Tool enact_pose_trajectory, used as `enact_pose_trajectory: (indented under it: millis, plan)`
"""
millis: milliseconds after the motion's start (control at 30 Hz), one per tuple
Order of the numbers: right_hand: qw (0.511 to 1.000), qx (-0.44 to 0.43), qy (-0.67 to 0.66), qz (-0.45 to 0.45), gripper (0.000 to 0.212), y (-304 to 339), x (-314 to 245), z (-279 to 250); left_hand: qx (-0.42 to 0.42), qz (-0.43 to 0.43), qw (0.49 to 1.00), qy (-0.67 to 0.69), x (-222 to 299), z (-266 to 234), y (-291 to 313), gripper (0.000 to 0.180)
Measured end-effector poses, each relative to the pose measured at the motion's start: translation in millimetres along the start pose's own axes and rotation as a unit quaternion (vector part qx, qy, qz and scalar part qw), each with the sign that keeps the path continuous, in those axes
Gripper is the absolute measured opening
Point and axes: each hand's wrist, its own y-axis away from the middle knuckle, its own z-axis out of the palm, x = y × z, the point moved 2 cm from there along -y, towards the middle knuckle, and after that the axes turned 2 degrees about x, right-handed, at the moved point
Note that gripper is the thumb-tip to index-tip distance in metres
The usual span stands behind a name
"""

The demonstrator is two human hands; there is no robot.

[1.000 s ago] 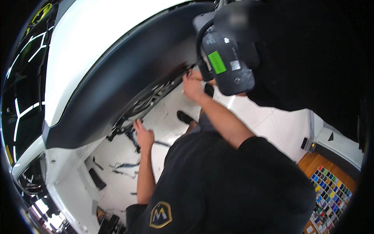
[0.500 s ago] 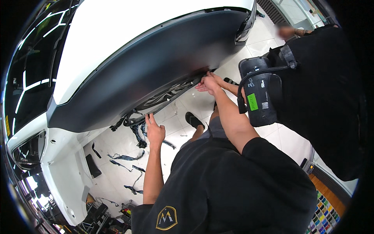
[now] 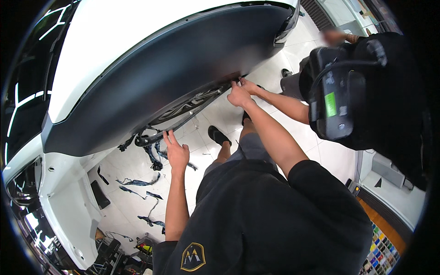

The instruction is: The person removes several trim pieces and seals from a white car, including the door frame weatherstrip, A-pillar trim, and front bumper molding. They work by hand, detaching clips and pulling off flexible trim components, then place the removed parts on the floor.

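Note:
A dark matte fender panel (image 3: 151, 78) on a white car curves over the wheel (image 3: 192, 104). Along its lower edge runs a black wheel arch trim strip (image 3: 183, 120). My left hand (image 3: 178, 153) is at the strip's near left end, with two fingers stretched up against it and the thumb apart. At the strip's far right end my right hand (image 3: 239, 96) is closed, its fingertips pinching the edge. Right beside it a co-worker's hand (image 3: 249, 86) touches the same end. What lies behind the fingertips is hidden.
Torn strips of dark film (image 3: 137, 182) lie on the white tiled floor (image 3: 192, 158). The co-worker (image 3: 385, 105) in black stands close on the right, wearing a black device pack (image 3: 337, 112). An open white car door (image 3: 68, 215) and tools (image 3: 133, 256) are at lower left.
My right hand's fingers have gone from stretched out to curled at the trim's end. The co-worker's forearm shows more, and their body has shifted right. My left hand stays at the strip.

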Motion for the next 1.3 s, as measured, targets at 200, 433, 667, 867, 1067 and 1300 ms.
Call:
enact_pose_trajectory:
  millis: [200, 433, 667, 867, 1067, 1300]
  plan:
    - [0.996, -0.035, 0.014, 0.076, 0.074, 40, -58, -15, -0.004, 0.0, 1.0, -0.005, 6, -3, -3, 0.077]
    - [0.997, -0.041, 0.001, 0.073, 0.075, 50, -64, -15, 0.004, 0.004, 1.0, -0.006, 1, 2, -2, 0.077]
    - [0.995, -0.059, 0.002, 0.077, 0.075, 53, -68, -25, 0.016, 0.023, 1.0, -0.012, -8, 7, -1, 0.077]
    - [0.991, -0.094, 0.022, 0.091, 0.072, 46, -62, -24, -0.005, 0.004, 1.0, -0.013, -4, 4, -3, 0.077]
    - [0.853, -0.171, -0.369, -0.326, 0.072, 4, -26, 50, -0.003, 0.014, 1.0, 0.0, -7, 7, -1, 0.077]
    - [0.775, -0.325, -0.174, -0.514, 0.085, 8, -90, 19, -0.018, -0.025, 1.0, 0.007, -5, -2, 4, 0.078]
